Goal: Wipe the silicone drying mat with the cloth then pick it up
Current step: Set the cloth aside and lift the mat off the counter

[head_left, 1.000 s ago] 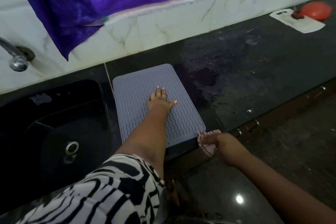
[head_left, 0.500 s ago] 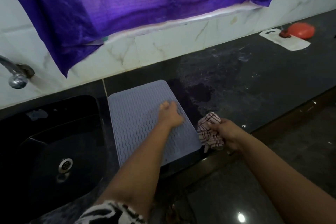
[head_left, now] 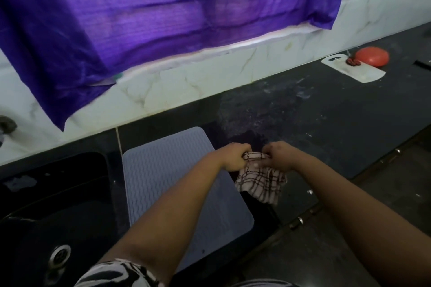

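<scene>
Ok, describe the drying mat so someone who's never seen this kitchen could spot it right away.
Find the black sink set in the dark countertop. Lying flat just to its right is the silicone drying mat, a pale grey rectangle with rounded corners. Its ribbed wavy surface sets it apart from the smooth white cutting board far to the right.

A home kitchen: a dark stone counter (head_left: 326,135) runs along a marble-tiled wall (head_left: 198,86), with a black sink (head_left: 58,205) set into it. A white chopping board (head_left: 359,70) lies further along, and a purple cloth (head_left: 163,7) hangs above.
</scene>
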Available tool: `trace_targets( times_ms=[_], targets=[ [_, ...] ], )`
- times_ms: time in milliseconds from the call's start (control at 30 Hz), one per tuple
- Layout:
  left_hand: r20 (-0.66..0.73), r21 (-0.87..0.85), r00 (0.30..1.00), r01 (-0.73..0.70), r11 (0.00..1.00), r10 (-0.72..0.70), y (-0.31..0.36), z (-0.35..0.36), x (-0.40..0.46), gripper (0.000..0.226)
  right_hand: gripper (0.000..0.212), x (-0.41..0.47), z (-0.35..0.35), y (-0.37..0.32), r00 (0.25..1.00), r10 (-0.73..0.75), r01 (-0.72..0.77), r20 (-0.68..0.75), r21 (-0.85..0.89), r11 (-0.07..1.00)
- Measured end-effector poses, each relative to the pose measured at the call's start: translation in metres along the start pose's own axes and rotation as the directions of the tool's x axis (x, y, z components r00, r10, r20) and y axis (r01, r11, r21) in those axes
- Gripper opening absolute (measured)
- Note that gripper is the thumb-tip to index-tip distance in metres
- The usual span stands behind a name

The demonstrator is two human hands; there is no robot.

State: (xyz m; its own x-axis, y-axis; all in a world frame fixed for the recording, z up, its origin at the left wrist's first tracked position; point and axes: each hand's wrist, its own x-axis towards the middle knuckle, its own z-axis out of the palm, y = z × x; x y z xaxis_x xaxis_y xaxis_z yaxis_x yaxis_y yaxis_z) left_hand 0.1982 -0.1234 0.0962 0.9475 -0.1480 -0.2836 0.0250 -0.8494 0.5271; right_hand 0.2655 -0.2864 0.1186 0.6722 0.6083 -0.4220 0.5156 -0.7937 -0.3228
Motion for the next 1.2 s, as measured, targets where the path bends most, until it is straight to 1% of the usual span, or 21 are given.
trace_targets(
  times_ms=[33, 100, 167, 233, 300, 367, 400, 433, 467, 500, 567, 600, 667, 767, 800, 867, 967, 1033, 1100, 1133, 1200],
  targets=[
    [0.077, -0.086, 0.995, 0.073, 0.994, -0.067, -0.002, -0.003, 0.005, 0.028, 0.04, 0.002, -0.006, 0.004, 0.996, 0.0, -0.004, 0.087, 0.043, 0.999],
    [0.224, -0.302, 0.961, 0.23, 0.925, -0.166, -0.005, -0.01, 0.016, 0.032, 0.027, 0.013, -0.019, 0.014, 0.976, -0.04, -0.015, 0.213, 0.249, 0.969],
    [0.241, -0.393, 0.948, 0.292, 0.872, -0.209, -0.005, -0.016, 0.029, 0.025, 0.018, 0.029, -0.033, 0.022, 0.98, -0.027, -0.041, 0.199, 0.33, 0.943],
    [0.057, -0.225, 0.979, 0.202, 0.953, -0.194, -0.005, -0.025, 0.043, 0.016, 0.02, 0.05, -0.044, 0.026, 0.995, -0.029, 0.001, 0.1, 0.271, 0.963],
    [-0.192, -0.081, 0.972, 0.121, 0.989, -0.134, -0.007, -0.03, 0.056, 0.018, 0.02, 0.068, -0.049, 0.023, 0.984, -0.113, 0.142, -0.135, 0.231, 0.963],
    [-0.426, -0.001, 0.896, 0.136, 0.991, -0.123, -0.009, -0.029, 0.064, 0.022, 0.023, 0.078, -0.044, 0.024, 0.891, -0.218, 0.322, -0.399, 0.217, 0.921],
    [-0.501, 0.053, 0.857, 0.167, 0.985, -0.119, -0.013, -0.023, 0.068, 0.026, 0.025, 0.081, -0.039, 0.027, 0.812, -0.297, 0.421, -0.502, 0.151, 0.894],
    [-0.499, 0.096, 0.855, 0.213, 0.972, -0.138, -0.017, -0.016, 0.071, 0.036, 0.026, 0.09, -0.029, 0.034, 0.761, -0.357, 0.47, -0.543, 0.081, 0.879],
    [-0.402, 0.127, 0.897, 0.255, 0.959, -0.185, -0.021, -0.007, 0.072, 0.05, 0.029, 0.098, -0.016, 0.042, 0.751, -0.398, 0.474, -0.528, 0.012, 0.88],
    [-0.258, 0.15, 0.936, 0.284, 0.947, -0.24, -0.025, 0.003, 0.073, 0.061, 0.034, 0.105, -0.003, 0.05, 0.813, -0.413, 0.433, -0.411, -0.048, 0.9],
    [-0.031, 0.137, 0.955, 0.297, 0.945, -0.296, -0.028, 0.026, 0.069, 0.065, 0.048, 0.107, 0.026, 0.063, 0.946, -0.311, 0.298, -0.092, -0.131, 0.946],
    [-0.014, 0.094, 0.955, 0.297, 0.95, -0.297, -0.029, 0.037, 0.063, 0.063, 0.057, 0.104, 0.037, 0.068, 0.969, -0.248, 0.245, -0.011, -0.126, 0.961],
    [-0.13, -0.018, 0.95, 0.285, 0.958, -0.285, -0.027, 0.052, 0.044, 0.062, 0.067, 0.097, 0.048, 0.071, 0.975, -0.212, 0.204, -0.062, -0.114, 0.972],
    [-0.278, -0.144, 0.894, 0.322, 0.936, -0.35, -0.03, 0.067, -0.006, 0.051, 0.067, 0.081, 0.052, 0.05, 0.913, -0.252, 0.241, -0.322, -0.074, 0.968],
    [-0.29, -0.152, 0.876, 0.355, 0.922, -0.385, -0.033, 0.071, -0.026, 0.052, 0.064, 0.074, 0.056, 0.04, 0.881, -0.292, 0.292, -0.371, -0.059, 0.955],
    [-0.285, -0.123, 0.848, 0.431, 0.894, -0.448, -0.04, 0.077, -0.069, 0.057, 0.054, 0.061, 0.07, 0.015, 0.833, -0.422, 0.439, -0.357, -0.039, 0.898],
    [-0.232, -0.06, 0.819, 0.526, 0.848, -0.524, -0.047, 0.085, -0.127, 0.066, 0.029, 0.029, 0.096, -0.028, 0.755, -0.638, 0.642, -0.153, -0.025, 0.766],
    [-0.131, 0.039, 0.777, 0.625, 0.78, -0.616, -0.045, 0.094, -0.16, 0.075, 0.026, 0.005, 0.114, -0.053, 0.691, -0.722, 0.723, 0.032, -0.047, 0.689],
    [-0.086, 0.175, 0.698, 0.713, 0.679, -0.711, -0.042, 0.108, -0.185, 0.087, 0.036, -0.018, 0.134, -0.071, 0.668, -0.714, 0.744, 0.208, -0.164, 0.648],
    [-0.112, 0.208, 0.667, 0.741, 0.639, -0.737, -0.039, 0.116, -0.194, 0.09, 0.044, -0.027, 0.142, -0.076, 0.671, -0.692, 0.742, 0.266, -0.241, 0.626],
    [-0.16, 0.198, 0.658, 0.752, 0.629, -0.736, -0.036, 0.131, -0.207, 0.089, 0.06, -0.042, 0.151, -0.083, 0.702, -0.622, 0.712, 0.347, -0.36, 0.603]
  ],
)
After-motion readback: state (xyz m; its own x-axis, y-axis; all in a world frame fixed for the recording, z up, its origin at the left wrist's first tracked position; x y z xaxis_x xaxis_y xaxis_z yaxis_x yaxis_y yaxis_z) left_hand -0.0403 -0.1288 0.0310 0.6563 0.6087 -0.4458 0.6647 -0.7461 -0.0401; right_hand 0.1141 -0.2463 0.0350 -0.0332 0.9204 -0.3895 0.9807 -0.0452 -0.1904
